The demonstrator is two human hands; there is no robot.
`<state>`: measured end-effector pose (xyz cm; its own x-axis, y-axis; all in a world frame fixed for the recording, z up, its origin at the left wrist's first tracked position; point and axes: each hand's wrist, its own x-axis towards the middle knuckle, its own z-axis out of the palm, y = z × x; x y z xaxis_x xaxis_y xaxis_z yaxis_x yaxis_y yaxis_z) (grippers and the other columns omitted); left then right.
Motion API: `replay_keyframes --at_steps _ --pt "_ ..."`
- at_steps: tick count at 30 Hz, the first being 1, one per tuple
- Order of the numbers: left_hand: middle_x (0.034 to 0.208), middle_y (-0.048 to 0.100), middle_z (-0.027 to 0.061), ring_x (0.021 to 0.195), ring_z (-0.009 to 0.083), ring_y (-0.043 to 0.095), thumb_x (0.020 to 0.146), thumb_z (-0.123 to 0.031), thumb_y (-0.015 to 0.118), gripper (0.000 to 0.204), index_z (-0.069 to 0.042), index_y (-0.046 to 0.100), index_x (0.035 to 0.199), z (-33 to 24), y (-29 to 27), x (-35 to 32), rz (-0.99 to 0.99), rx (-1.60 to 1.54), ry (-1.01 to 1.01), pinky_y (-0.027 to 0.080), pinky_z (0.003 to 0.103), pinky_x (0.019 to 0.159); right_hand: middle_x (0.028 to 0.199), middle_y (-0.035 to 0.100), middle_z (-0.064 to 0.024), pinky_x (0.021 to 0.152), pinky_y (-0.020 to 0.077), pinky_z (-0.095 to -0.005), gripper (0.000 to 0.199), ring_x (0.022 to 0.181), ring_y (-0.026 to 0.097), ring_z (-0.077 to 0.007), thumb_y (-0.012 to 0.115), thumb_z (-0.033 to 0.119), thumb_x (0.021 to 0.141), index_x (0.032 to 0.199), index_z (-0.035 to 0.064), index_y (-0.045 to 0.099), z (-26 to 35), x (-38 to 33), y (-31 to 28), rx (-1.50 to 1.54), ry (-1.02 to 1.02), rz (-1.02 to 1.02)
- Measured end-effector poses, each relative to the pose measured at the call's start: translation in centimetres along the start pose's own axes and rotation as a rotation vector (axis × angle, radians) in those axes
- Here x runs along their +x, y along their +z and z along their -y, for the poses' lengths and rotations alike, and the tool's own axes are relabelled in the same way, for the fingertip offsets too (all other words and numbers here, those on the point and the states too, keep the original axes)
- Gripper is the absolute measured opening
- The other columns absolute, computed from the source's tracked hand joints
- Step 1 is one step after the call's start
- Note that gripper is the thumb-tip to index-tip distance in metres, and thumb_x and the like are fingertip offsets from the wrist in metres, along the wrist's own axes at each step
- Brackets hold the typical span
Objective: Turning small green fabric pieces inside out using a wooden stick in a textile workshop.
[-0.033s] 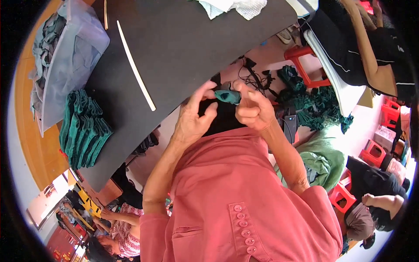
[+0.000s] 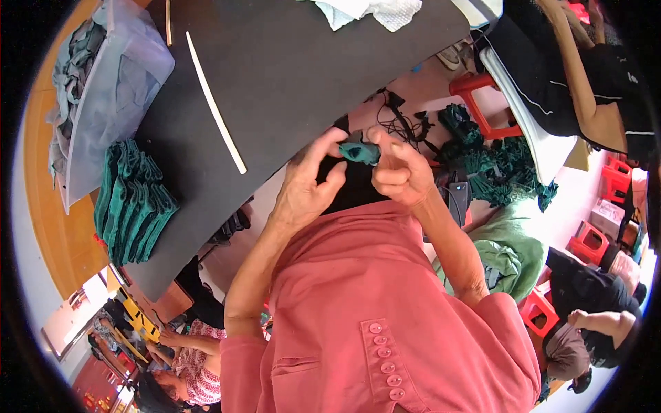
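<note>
A small dark green piece of cloth, folded or rolled with a dark opening in it, is held up between my two hands in front of my waist. My right hand is closed on its right end, thumb and forefinger pinching and the other fingers curled. At the cloth's left edge, my left hand grips with its fingertips, while its thumb stands apart below. On the table's left side lies a stack of similar dark green folded pieces.
The dark table carries a thin white strip, white cloth and a translucent bin of grey cloth. Green bundles, cables and a red stool are on the floor at right. Other people sit nearby.
</note>
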<state>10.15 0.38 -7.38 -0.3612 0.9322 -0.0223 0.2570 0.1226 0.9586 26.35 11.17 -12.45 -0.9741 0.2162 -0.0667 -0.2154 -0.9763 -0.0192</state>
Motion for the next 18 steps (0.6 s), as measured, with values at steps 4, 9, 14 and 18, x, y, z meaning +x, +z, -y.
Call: replay_keyframes --at_steps 4,9,14,18 --pt "0.091 0.058 0.0176 0.084 0.0340 0.056 0.075 0.002 0.056 0.027 0.000 0.053 0.101 -0.2 -0.6 0.7 0.166 0.376 0.294 0.045 0.039 0.075 0.075 0.049 0.0039 0.036 0.0219 -0.0131 0.023 0.043 0.025 0.0010 0.045 0.021 0.095 0.116 0.0113 0.045 -0.3 0.3 -0.8 -0.016 0.063 0.149" --pt "0.090 0.058 0.0192 0.087 0.0350 0.058 0.075 0.002 0.055 0.024 0.001 0.055 0.098 0.5 -2.0 0.2 0.254 0.366 0.148 0.046 0.040 0.076 0.078 0.051 0.0020 0.037 0.0218 -0.0133 0.029 0.044 0.025 0.0010 0.045 0.023 0.096 0.122 0.0113 0.044 0.7 -0.3 -0.8 -0.048 0.065 0.048" --pt "0.087 0.059 0.0152 0.080 0.0306 0.058 0.080 -0.001 0.052 0.018 0.001 0.056 0.097 0.6 -1.0 0.2 0.132 0.345 0.204 0.046 0.037 0.076 0.093 0.059 -0.0055 0.037 0.0216 -0.0133 0.030 0.044 0.024 0.0007 0.044 0.021 0.096 0.123 0.0098 0.045 0.7 -0.3 0.0 -0.053 0.068 -0.111" --pt "0.082 0.060 0.0047 0.066 0.0135 0.051 0.089 -0.008 0.047 0.022 0.000 0.056 0.106 0.6 -1.9 -0.6 0.171 -0.012 -0.248 0.046 0.028 0.067 0.104 0.060 -0.0102 0.038 0.0211 -0.0139 0.029 0.045 0.024 -0.0002 0.044 0.017 0.095 0.122 0.0083 0.048 2.7 -0.7 -1.5 -0.311 -0.051 -0.311"
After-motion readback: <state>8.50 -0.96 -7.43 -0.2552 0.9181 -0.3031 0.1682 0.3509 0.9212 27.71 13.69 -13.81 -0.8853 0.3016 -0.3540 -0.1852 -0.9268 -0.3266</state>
